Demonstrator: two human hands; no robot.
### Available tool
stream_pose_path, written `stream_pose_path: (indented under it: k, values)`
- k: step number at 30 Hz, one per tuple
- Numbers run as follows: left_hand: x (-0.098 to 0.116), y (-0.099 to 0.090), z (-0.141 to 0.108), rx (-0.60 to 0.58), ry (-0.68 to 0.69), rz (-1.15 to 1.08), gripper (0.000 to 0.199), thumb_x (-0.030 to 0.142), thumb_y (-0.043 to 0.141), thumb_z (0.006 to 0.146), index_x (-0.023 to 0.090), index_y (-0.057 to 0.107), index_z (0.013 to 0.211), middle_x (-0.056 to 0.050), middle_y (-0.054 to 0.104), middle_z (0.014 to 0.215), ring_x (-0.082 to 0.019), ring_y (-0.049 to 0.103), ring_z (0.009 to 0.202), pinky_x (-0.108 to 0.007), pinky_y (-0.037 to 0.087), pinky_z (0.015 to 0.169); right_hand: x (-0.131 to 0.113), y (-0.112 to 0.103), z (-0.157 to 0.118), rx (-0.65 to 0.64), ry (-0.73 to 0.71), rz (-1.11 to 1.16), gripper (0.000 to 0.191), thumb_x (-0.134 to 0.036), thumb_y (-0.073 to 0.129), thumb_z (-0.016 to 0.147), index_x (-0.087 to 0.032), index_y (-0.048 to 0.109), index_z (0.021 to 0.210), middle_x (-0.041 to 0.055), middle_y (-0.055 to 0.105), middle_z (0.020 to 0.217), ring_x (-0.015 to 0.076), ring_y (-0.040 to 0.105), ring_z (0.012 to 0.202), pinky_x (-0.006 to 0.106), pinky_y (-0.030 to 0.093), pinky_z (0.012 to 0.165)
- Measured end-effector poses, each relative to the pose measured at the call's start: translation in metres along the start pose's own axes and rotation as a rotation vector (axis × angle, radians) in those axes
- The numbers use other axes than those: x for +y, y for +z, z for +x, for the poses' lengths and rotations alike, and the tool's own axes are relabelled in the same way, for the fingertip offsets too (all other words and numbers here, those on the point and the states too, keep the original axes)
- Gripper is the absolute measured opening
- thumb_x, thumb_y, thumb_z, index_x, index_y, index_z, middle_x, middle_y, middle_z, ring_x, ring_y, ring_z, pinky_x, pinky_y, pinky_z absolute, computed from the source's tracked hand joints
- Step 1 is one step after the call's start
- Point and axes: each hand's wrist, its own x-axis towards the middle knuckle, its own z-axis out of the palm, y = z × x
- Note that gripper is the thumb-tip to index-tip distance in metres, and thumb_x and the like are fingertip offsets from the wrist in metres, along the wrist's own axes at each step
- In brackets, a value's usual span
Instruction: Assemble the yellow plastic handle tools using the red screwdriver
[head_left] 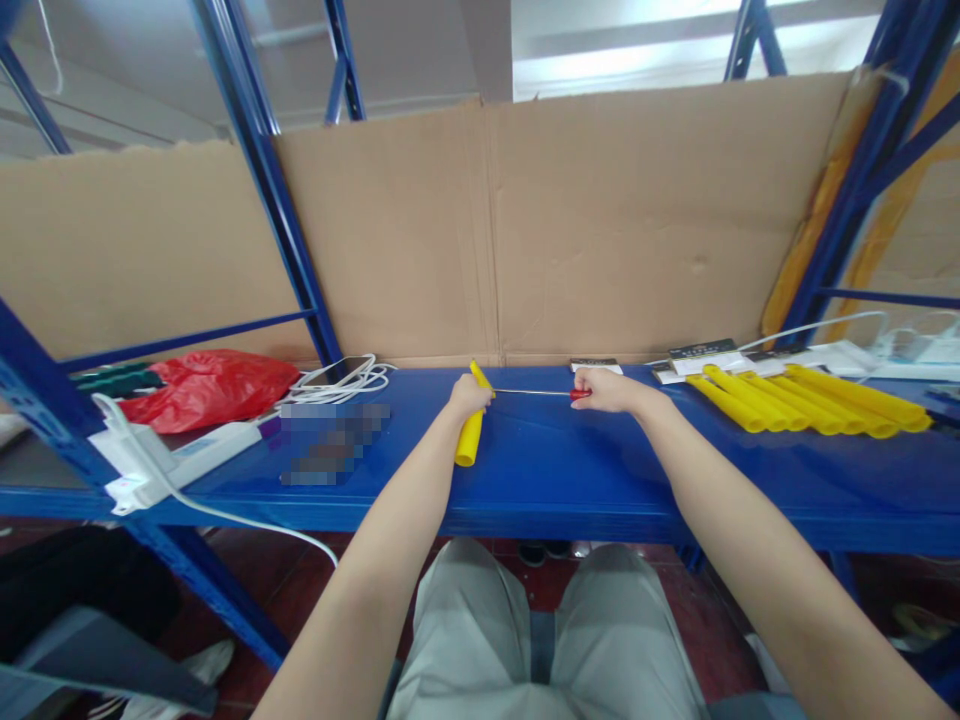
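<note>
My left hand (469, 397) is closed around a yellow tube (469, 440) a little above the blue shelf (555, 470). One end of the tube points toward me and the other toward the cardboard. In my right hand (606, 390) I grip the red handle of a screwdriver (580, 395). Its long thin metal shaft runs left to the tube by my left fingers. Whether the tip enters the tube or only touches it is hidden by those fingers.
Several yellow tubes (806, 400) lie side by side at the right. On the left are a red plastic bag (214, 388), a coiled white cable (341, 383) and a white power strip (187, 462). A cardboard sheet (600, 230) stands along the back between blue posts.
</note>
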Motion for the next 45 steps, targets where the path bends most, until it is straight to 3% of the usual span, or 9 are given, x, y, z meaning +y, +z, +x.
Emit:
stream_pose_path:
  k: [3,7,11,16,20,30,34,38,45]
  values:
    - [0.0010,-0.0013,-0.0029,-0.006,0.006,-0.023,0.004,0.008,0.064,0.074,0.008,0.062,0.070,-0.009,0.067,0.067,-0.013,0.062,0.054,-0.021,0.046,0.053,-0.0001,-0.0013,-0.0003,-0.008,-0.030,-0.026,0.012,-0.029,0.065,0.072,-0.019,0.059,0.074,0.0027,0.063,0.071,0.0150,0.055,0.065,0.025,0.037,0.058]
    - [0.0013,-0.0024,-0.0049,0.001,-0.002,-0.033,0.002,0.009,0.065,0.073,0.008,0.063,0.073,-0.009,0.068,0.067,-0.014,0.063,0.055,-0.021,0.046,0.054,-0.0017,-0.0044,-0.0022,-0.080,-0.058,0.002,0.021,-0.034,0.055,0.080,-0.018,0.060,0.067,0.0032,0.063,0.066,0.0149,0.055,0.062,0.026,0.037,0.059]
    - [0.0012,-0.0022,-0.0043,0.003,-0.004,-0.019,0.001,0.008,0.064,0.073,0.007,0.064,0.074,-0.010,0.068,0.068,-0.015,0.064,0.056,-0.021,0.046,0.053,-0.0030,-0.0046,-0.0024,-0.114,-0.027,0.039,0.020,-0.033,0.054,0.080,-0.017,0.063,0.070,0.0049,0.066,0.072,0.0161,0.057,0.064,0.027,0.039,0.060]
    - [0.0006,-0.0003,-0.0013,-0.002,-0.004,-0.016,0.002,0.007,0.062,0.075,0.007,0.064,0.076,-0.011,0.069,0.072,-0.013,0.062,0.053,-0.020,0.044,0.050,-0.0024,-0.0017,-0.0012,-0.040,-0.007,0.053,0.016,-0.028,0.068,0.070,-0.018,0.061,0.080,0.0037,0.066,0.079,0.0160,0.058,0.070,0.025,0.041,0.062]
    - [-0.0013,0.0008,0.0017,0.003,-0.011,-0.027,0.006,0.009,0.063,0.074,0.006,0.065,0.080,-0.012,0.070,0.075,-0.013,0.063,0.052,-0.020,0.044,0.048,-0.0021,-0.0018,-0.0012,-0.005,-0.005,-0.004,0.010,-0.026,0.066,0.071,-0.018,0.060,0.075,0.0031,0.064,0.074,0.0155,0.056,0.067,0.025,0.038,0.060]
    - [-0.0018,0.0014,0.0017,0.007,0.008,0.014,0.009,0.009,0.062,0.076,0.004,0.066,0.081,-0.014,0.071,0.079,-0.015,0.066,0.057,-0.020,0.045,0.051,-0.0007,-0.0027,-0.0012,-0.130,-0.029,0.010,0.020,-0.032,0.055,0.081,-0.016,0.064,0.075,0.0058,0.067,0.075,0.0164,0.058,0.066,0.026,0.039,0.060]
    - [-0.0019,0.0012,0.0017,0.000,0.009,0.004,0.009,0.008,0.061,0.075,0.004,0.067,0.081,-0.012,0.071,0.074,-0.014,0.064,0.054,-0.021,0.046,0.051,0.0005,0.0001,-0.0003,-0.057,-0.015,0.038,0.019,-0.032,0.068,0.070,-0.018,0.061,0.081,0.0037,0.066,0.078,0.0159,0.057,0.068,0.025,0.039,0.061]
    - [-0.0021,0.0006,0.0018,0.001,0.006,0.007,0.008,0.007,0.060,0.075,0.004,0.066,0.080,-0.011,0.070,0.073,-0.013,0.063,0.053,-0.021,0.046,0.050,0.0001,0.0001,-0.0003,0.001,-0.017,0.012,0.013,-0.026,0.067,0.069,-0.019,0.058,0.075,0.0018,0.063,0.073,0.0149,0.055,0.066,0.024,0.037,0.059]
    - [-0.0004,-0.0002,-0.0007,-0.007,0.014,0.012,0.009,0.008,0.060,0.076,0.003,0.066,0.080,-0.013,0.071,0.076,-0.013,0.063,0.053,-0.020,0.044,0.048,-0.0017,-0.0036,-0.0015,-0.131,-0.003,0.032,0.022,-0.033,0.052,0.082,-0.018,0.059,0.067,0.0027,0.062,0.066,0.0146,0.054,0.059,0.026,0.036,0.057]
